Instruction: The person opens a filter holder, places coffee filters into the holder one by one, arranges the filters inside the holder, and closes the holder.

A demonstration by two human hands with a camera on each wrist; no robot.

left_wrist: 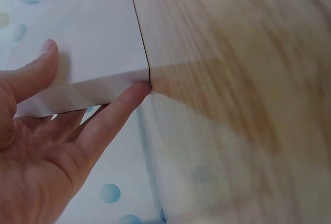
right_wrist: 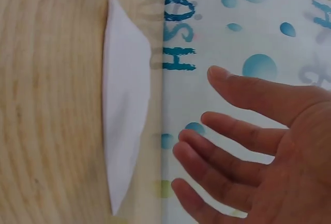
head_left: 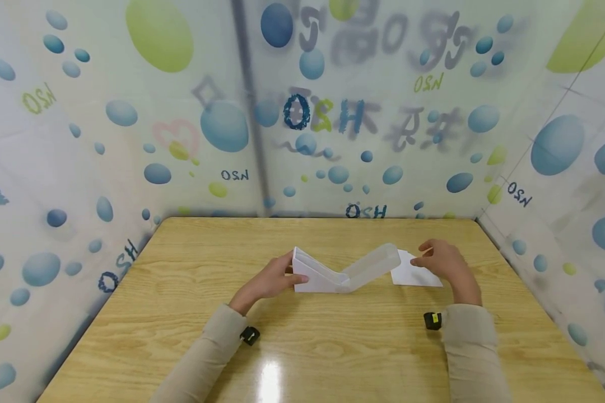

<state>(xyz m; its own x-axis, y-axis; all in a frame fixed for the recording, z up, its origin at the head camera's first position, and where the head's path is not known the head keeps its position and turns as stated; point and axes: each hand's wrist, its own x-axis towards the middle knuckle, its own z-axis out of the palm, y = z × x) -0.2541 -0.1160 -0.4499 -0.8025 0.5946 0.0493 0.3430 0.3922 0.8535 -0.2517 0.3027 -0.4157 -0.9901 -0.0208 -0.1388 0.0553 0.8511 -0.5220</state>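
Observation:
A white box with slanted sides (head_left: 312, 281) stands on the table, its translucent lid (head_left: 373, 267) swung out to the right. My left hand (head_left: 269, 279) grips the box's left end, thumb on the near face and fingers round the end and far side. The left wrist view shows the thumb on one white face (left_wrist: 98, 43) and the fingers at the edge below it. To the right of the lid lies a flat white piece, like folded paper or cloth (head_left: 408, 274). Just above its right part hovers my right hand (head_left: 443, 263), fingers spread and holding nothing; the right wrist view shows a gap between them.
The wooden table (head_left: 191, 330) reaches back to a patterned curtain (head_left: 302, 184), with more curtain along both sides. Each wrist carries a small black camera, one by the left sleeve (head_left: 214, 327) and one by the right sleeve (head_left: 469, 330).

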